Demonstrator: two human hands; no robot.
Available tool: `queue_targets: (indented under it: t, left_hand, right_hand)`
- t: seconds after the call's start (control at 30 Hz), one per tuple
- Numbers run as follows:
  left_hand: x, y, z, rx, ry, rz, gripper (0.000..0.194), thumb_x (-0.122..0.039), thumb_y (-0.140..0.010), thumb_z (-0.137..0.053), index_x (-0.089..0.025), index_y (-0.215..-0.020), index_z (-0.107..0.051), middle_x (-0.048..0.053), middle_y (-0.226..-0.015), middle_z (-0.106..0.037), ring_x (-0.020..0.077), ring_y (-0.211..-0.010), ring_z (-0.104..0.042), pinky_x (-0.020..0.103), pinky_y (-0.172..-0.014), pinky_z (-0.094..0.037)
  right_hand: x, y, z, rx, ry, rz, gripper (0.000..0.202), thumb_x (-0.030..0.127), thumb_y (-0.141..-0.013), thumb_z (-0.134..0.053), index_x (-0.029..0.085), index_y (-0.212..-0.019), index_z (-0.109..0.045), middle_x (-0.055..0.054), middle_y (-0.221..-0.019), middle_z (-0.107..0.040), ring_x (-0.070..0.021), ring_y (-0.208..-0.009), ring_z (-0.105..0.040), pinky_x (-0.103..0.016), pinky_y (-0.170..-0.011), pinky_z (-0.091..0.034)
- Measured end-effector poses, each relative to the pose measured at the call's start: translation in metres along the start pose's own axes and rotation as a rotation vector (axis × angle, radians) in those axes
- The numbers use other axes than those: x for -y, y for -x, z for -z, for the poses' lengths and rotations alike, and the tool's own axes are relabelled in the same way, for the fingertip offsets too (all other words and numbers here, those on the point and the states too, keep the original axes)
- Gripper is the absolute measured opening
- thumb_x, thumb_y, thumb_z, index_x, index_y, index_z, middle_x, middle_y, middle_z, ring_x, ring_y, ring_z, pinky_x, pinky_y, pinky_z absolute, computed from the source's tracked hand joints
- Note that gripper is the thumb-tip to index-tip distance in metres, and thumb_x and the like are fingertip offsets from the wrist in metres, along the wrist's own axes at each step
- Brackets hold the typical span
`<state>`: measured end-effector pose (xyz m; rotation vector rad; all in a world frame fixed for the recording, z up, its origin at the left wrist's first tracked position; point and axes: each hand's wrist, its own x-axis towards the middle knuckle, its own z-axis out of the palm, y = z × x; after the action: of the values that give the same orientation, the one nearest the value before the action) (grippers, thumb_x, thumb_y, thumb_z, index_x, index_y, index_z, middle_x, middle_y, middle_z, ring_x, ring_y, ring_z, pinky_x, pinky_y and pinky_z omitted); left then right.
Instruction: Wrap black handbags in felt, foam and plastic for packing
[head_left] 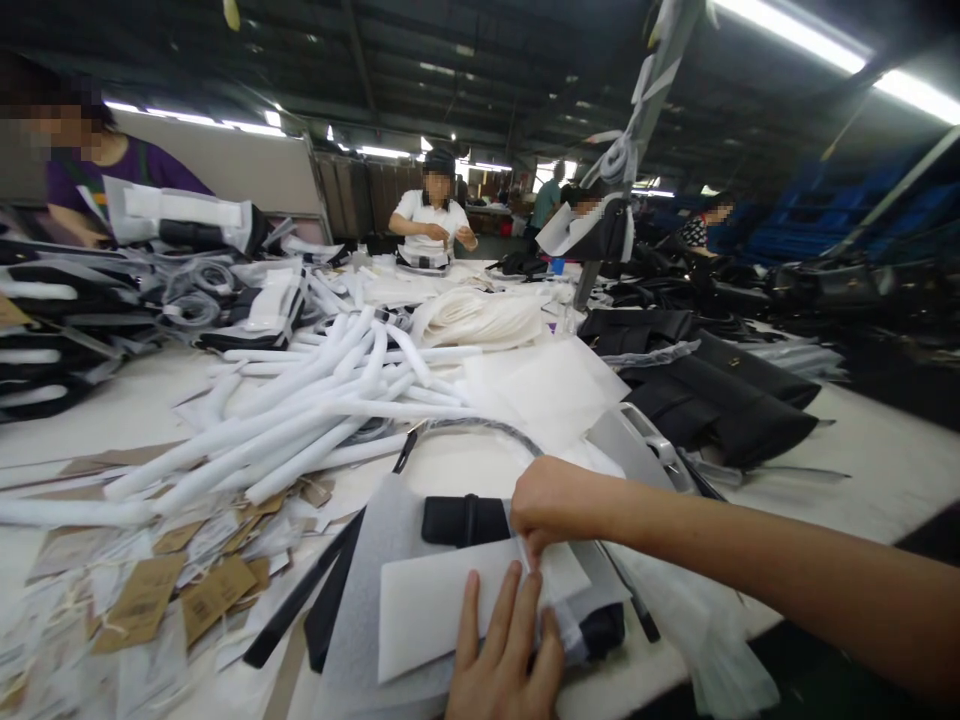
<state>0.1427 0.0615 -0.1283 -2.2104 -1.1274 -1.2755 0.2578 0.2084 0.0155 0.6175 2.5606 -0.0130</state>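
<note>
A black handbag lies in front of me with white tissue paper (352,610) spread over and beside it. Its black flap strap (465,521) shows through a gap in the wrapping. Across it rests a folded white foam sheet (420,610). My left hand (510,650) presses flat on this foam sheet, fingers spread. Just above those fingertips my right hand (562,505) is closed in a pinch on thin white wrapping at the foam's edge; its fingertips are partly hidden. A bag handle (480,425) arches behind, wrapped in clear film.
White foam tubes (330,410) are piled at the left, above brown cardboard tags (142,600). Black bags (720,390) lie at the right, near a metal post (589,285). A stack of white sheets (480,318) sits farther back. A co-worker (431,215) works across the table.
</note>
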Motion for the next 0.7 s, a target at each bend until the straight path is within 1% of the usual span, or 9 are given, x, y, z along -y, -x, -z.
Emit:
queue_targets:
  t: [0.07, 0.13, 0.2, 0.27, 0.33, 0.43, 0.53, 0.6, 0.7]
  left_hand:
    - [-0.002, -0.002, -0.002, 0.017, -0.013, -0.006, 0.022, -0.023, -0.095, -0.049, -0.02, -0.089, -0.07, 0.008, -0.13, -0.067, 0.0266, -0.136, -0.048, 0.059, -0.123, -0.012]
    - [-0.004, -0.003, -0.005, 0.022, -0.025, -0.013, 0.022, -0.021, -0.096, -0.051, -0.021, -0.086, -0.07, 0.002, -0.129, -0.068, 0.0246, -0.129, -0.055, 0.06, -0.124, -0.012]
    - [-0.006, -0.005, -0.011, -0.056, -0.03, 0.025, 0.025, -0.019, -0.096, -0.05, -0.021, -0.082, -0.07, -0.001, -0.118, -0.073, 0.0217, -0.119, -0.062, 0.058, -0.125, -0.015]
    - [-0.009, -0.006, -0.017, -0.177, -0.028, 0.085, 0.029, -0.017, -0.097, -0.049, -0.02, -0.076, -0.069, -0.002, -0.108, -0.077, 0.0191, -0.109, -0.066, 0.056, -0.124, -0.02]
    - [-0.01, -0.006, -0.022, -0.255, -0.031, 0.12, 0.031, -0.015, -0.096, -0.049, -0.02, -0.072, -0.068, -0.004, -0.103, -0.078, 0.0175, -0.104, -0.068, 0.054, -0.124, -0.024]
    - [-0.009, -0.005, -0.024, -0.231, -0.048, 0.088, 0.028, -0.016, -0.095, -0.052, -0.022, -0.073, -0.068, -0.006, -0.107, -0.077, 0.0165, -0.106, -0.068, 0.055, -0.124, -0.023]
    - [-0.005, -0.001, -0.024, -0.187, -0.072, 0.038, 0.021, -0.019, -0.093, -0.059, -0.024, -0.076, -0.069, -0.007, -0.114, -0.075, 0.016, -0.111, -0.066, 0.055, -0.126, -0.021]
    - [-0.003, 0.002, -0.025, -0.198, -0.084, 0.026, 0.019, -0.02, -0.092, -0.06, -0.025, -0.076, -0.07, -0.008, -0.117, -0.074, 0.016, -0.114, -0.065, 0.055, -0.126, -0.021]
    - [0.0, 0.005, -0.026, -0.218, -0.093, 0.011, 0.021, -0.021, -0.093, -0.059, -0.026, -0.075, -0.069, -0.008, -0.12, -0.072, 0.0168, -0.12, -0.062, 0.055, -0.126, -0.021]
  right_hand:
    - [-0.003, -0.009, 0.002, 0.036, 0.015, 0.001, 0.023, 0.047, -0.076, -0.08, 0.025, -0.08, -0.08, -0.005, -0.07, -0.075, -0.0204, -0.066, -0.068, -0.027, -0.05, -0.023]
    - [-0.01, -0.017, 0.003, 0.072, 0.029, -0.009, 0.033, 0.054, -0.071, -0.082, 0.023, -0.079, -0.079, -0.006, -0.068, -0.074, -0.0206, -0.063, -0.066, -0.026, -0.051, -0.024]
    - [-0.02, -0.023, 0.001, 0.106, 0.004, -0.019, 0.041, 0.061, -0.066, -0.082, 0.022, -0.076, -0.078, -0.005, -0.066, -0.073, -0.0198, -0.061, -0.064, -0.026, -0.053, -0.025]
    - [-0.032, -0.029, -0.004, 0.113, -0.097, -0.045, 0.046, 0.066, -0.061, -0.082, 0.022, -0.072, -0.074, -0.002, -0.063, -0.07, -0.0182, -0.06, -0.061, -0.026, -0.055, -0.027]
    - [-0.045, -0.035, -0.012, 0.116, -0.263, -0.106, 0.048, 0.066, -0.054, -0.085, 0.023, -0.069, -0.07, 0.002, -0.06, -0.065, -0.0171, -0.062, -0.058, -0.026, -0.056, -0.028]
    - [-0.061, -0.044, -0.024, 0.168, -0.466, -0.162, 0.052, 0.062, -0.046, -0.089, 0.023, -0.072, -0.066, 0.007, -0.061, -0.061, -0.0146, -0.062, -0.055, -0.024, -0.057, -0.032]
    - [-0.07, -0.052, -0.032, 0.238, -0.593, -0.126, 0.054, 0.058, -0.046, -0.091, 0.022, -0.078, -0.067, 0.009, -0.065, -0.062, -0.0112, -0.06, -0.054, -0.021, -0.055, -0.036]
    - [-0.074, -0.055, -0.035, 0.263, -0.669, -0.113, 0.052, 0.055, -0.047, -0.091, 0.021, -0.08, -0.069, 0.009, -0.067, -0.063, -0.0104, -0.06, -0.055, -0.02, -0.055, -0.039]
    - [-0.081, -0.052, -0.035, 0.242, -0.735, -0.125, 0.046, 0.051, -0.055, -0.089, 0.019, -0.084, -0.073, 0.006, -0.07, -0.068, -0.0118, -0.063, -0.06, -0.02, -0.057, -0.044]
